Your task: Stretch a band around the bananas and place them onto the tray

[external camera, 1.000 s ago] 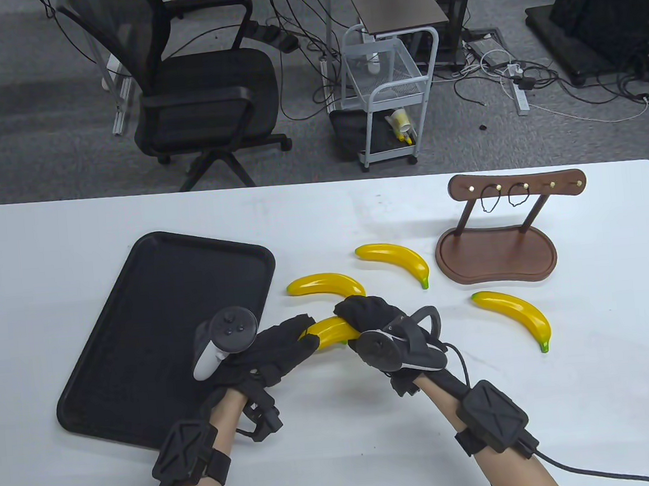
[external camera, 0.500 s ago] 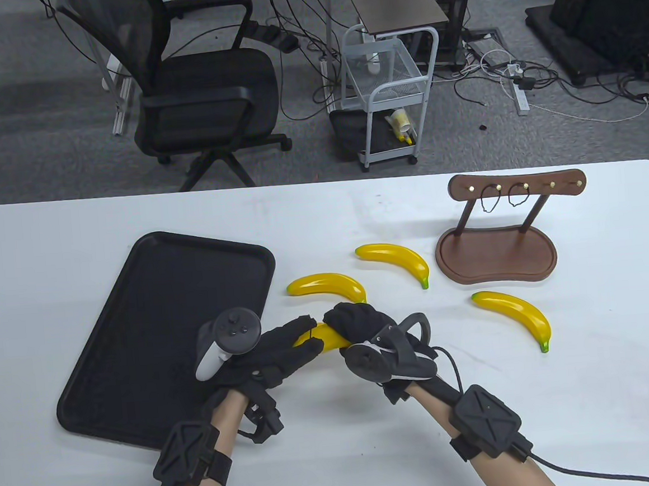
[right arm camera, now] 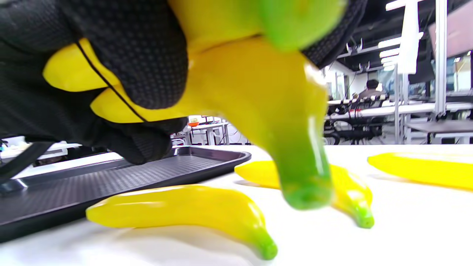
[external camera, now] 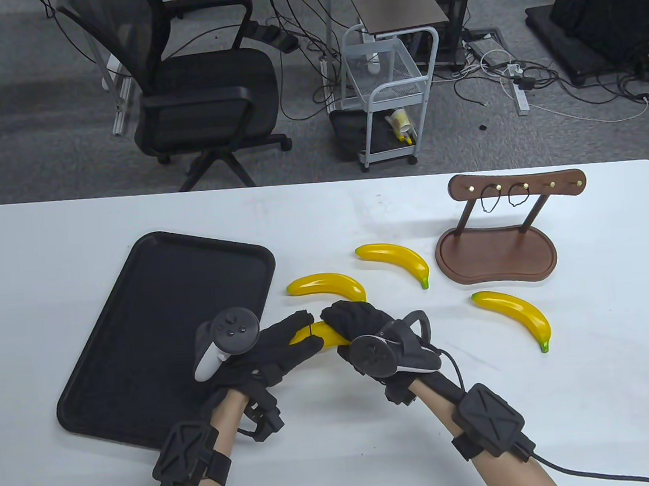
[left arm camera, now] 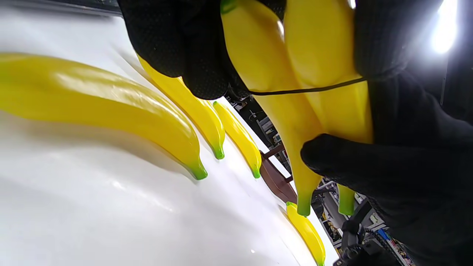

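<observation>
Low centre of the table view, left grip (external camera: 279, 350) and right grip (external camera: 359, 324) clasp two bananas (left arm camera: 295, 74), thin band (left arm camera: 306, 89) around them.

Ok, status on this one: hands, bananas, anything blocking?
Both hands, left and right, grip two bananas. Band across them. Tray empty, path clear.

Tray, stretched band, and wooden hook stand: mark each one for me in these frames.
tray (external camera: 140, 325), table view, bare middle of its black floor.
band (left arm camera: 314, 89), left wrist view, the thin black strand crossing the two held bananas.
wooden hook stand (external camera: 497, 257), table view, middle of its brown base.
</observation>
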Available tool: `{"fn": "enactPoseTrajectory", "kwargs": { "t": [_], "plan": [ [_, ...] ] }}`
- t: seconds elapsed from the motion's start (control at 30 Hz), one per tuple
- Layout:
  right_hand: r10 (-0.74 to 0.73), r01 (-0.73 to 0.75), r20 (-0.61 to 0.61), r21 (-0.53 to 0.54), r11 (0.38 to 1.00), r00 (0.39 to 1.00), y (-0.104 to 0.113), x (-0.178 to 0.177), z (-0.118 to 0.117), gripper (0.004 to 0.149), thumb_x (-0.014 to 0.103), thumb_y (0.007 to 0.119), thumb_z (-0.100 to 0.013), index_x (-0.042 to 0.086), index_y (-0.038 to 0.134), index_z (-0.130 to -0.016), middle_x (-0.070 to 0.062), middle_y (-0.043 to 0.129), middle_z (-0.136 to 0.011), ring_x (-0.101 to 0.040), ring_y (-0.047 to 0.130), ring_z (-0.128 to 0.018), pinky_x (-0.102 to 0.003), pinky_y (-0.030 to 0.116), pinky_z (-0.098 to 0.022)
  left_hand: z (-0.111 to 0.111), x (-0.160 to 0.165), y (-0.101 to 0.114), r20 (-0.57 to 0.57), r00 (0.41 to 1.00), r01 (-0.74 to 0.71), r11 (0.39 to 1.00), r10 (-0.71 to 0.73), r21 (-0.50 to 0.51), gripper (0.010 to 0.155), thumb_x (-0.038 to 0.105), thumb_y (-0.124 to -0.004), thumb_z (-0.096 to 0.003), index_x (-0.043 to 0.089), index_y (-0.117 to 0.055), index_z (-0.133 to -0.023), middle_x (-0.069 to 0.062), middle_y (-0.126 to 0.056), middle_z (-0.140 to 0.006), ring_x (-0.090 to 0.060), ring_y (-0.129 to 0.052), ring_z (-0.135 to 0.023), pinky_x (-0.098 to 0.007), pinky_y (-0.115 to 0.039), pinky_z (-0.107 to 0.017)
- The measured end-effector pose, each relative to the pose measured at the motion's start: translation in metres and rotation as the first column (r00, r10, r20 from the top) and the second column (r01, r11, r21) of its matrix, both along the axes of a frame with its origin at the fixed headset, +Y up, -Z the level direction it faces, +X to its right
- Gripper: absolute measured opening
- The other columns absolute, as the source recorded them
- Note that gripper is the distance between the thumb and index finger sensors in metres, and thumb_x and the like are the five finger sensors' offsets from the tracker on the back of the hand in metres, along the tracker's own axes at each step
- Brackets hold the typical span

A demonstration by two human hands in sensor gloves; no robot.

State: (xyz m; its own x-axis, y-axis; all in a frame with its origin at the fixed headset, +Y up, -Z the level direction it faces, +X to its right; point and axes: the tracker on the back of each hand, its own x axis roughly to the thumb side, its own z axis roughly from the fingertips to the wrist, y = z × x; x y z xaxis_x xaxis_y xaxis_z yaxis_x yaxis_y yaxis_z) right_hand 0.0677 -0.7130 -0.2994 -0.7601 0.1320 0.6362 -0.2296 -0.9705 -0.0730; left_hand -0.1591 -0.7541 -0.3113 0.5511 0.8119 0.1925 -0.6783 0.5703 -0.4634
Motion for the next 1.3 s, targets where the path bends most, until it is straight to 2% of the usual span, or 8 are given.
{"fn": "enactPoseTrajectory", "kwargs": {
  "t": [0.17,0.43,0.67,0.8,1.03,1.3],
  "plan": [
    [-0.092,0.088,-0.029,-0.133,0.987,0.995,0.005,0.008,-0.006,0.074,0.039,0.084,-0.05,0.015,0.05,-0.111,-0.016,0.058,-0.112,-0.043,0.07,-0.095,-0.058,0.069,-0.064,0.0,-0.005,0.006,-0.007,1.0,-0.003,1.0,0.003,0.025,0.082,0.064,-0.074,-0.0565,0.012,-0.051,-0.116,-0.012,-0.071,-0.116,-0.037,-0.08,-0.102,-0.055,-0.062,-0.08],
    [-0.246,0.236,-0.008,-0.265,0.935,0.969,0.007,0.023,-0.017,0.073,0.046,0.079,-0.052,0.014,0.049,-0.111,-0.018,0.056,-0.114,-0.045,0.069,-0.096,-0.058,0.069,-0.064,0.001,-0.011,0.019,-0.026,0.999,0.025,0.995,-0.023,0.091,0.081,0.063,-0.075,-0.0559,0.015,-0.05,-0.116,-0.01,-0.068,-0.118,-0.036,-0.075,-0.106,-0.055,-0.058,-0.082],
    [-0.364,0.353,0.047,-0.39,0.851,0.93,0.0,0.04,-0.03,0.082,0.054,0.075,-0.052,0.01,0.045,-0.113,-0.021,0.053,-0.115,-0.047,0.068,-0.097,-0.059,0.068,-0.063,0.002,-0.015,0.027,-0.031,0.999,0.018,0.991,-0.014,0.135,0.081,0.063,-0.076,-0.0551,0.018,-0.048,-0.116,-0.007,-0.065,-0.12,-0.035,-0.073,-0.108,-0.053,-0.056,-0.084],
    [-0.384,0.366,0.052,-0.444,0.818,0.922,-0.004,0.042,-0.032,0.088,0.058,0.073,-0.051,0.008,0.039,-0.115,-0.023,0.049,-0.116,-0.05,0.066,-0.097,-0.061,0.067,-0.063,0.002,-0.013,0.029,-0.024,1.0,0.019,0.989,-0.015,0.145,0.08,0.063,-0.076,-0.055,0.019,-0.047,-0.116,-0.006,-0.064,-0.121,-0.034,-0.071,-0.109,-0.052,-0.055,-0.085],
    [-0.398,0.369,0.042,-0.471,0.801,0.916,-0.01,0.04,-0.034,0.096,0.065,0.07,-0.047,0.007,0.037,-0.115,-0.023,0.049,-0.116,-0.05,0.069,-0.096,-0.061,0.069,-0.062,0.005,-0.006,0.03,0.005,0.999,0.044,0.985,-0.045,0.169,0.08,0.062,-0.076,-0.0545,0.021,-0.047,-0.116,-0.004,-0.062,-0.122,-0.033,-0.069,-0.11,-0.052,-0.054,-0.086],
    [-0.414,0.391,0.049,-0.444,0.806,0.909,-0.012,0.038,-0.032,0.092,0.065,0.072,-0.046,0.007,0.046,-0.113,-0.02,0.06,-0.11,-0.042,0.082,-0.084,-0.054,0.076,-0.056,0.006,-0.003,0.03,0.007,0.998,0.066,0.982,-0.069,0.178,0.08,0.062,-0.076,-0.0545,0.022,-0.046,-0.116,-0.003,-0.062,-0.122,-0.032,-0.069,-0.111,-0.051,-0.054,-0.086]
  ]
}}
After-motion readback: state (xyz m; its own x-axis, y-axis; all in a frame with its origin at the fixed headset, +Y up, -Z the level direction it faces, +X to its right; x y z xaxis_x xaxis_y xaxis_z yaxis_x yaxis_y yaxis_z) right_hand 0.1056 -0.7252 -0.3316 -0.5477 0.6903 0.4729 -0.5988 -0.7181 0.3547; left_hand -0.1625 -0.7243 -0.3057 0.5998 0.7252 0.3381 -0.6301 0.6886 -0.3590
